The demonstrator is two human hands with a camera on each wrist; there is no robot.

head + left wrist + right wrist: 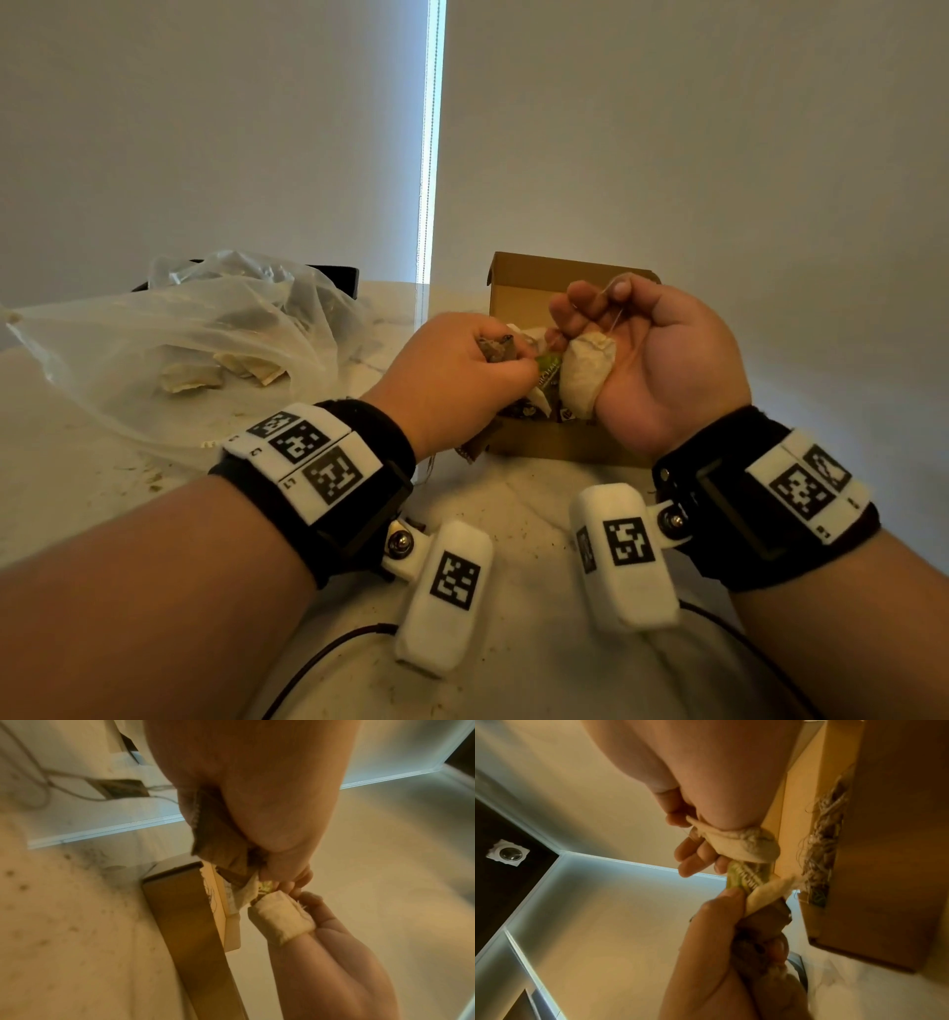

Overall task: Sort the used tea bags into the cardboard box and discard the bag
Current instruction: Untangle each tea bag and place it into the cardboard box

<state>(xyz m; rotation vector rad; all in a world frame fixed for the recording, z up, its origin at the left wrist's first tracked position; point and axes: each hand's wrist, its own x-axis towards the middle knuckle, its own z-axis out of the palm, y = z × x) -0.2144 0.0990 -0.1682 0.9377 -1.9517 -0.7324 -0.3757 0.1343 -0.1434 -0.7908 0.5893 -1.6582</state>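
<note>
**Two hands untangling tea bags over the box**

Both hands work just above the open cardboard box, which lies directly beneath and beyond the fingertips. The right hand, palm turned up, curls its fingers round a pale used tea bag; a thin string runs from the bag up over the forefinger. The bag's long axis runs from the fingertips back toward the heel of the palm, its far end pointing at the other hand. The left hand, knuckles up, is closed on a dark brown tea bag and pinches a green paper tag at its fingertips, the tag touching the pale bag's near end. In the left wrist view the brown bag sticks out from the closed fist, pointing down toward the box wall.

The two bags seem joined by tangled string, so the coming move likely turns on pulling them apart along the line between the fingertips, then dropping them straight down; the right hand sits more squarely over the opening. More bags already lie in the box.

Well away from the left fingers, the clear plastic bag sprawls on the table, several tea bags inside it, so the sorting looks unfinished.
</note>
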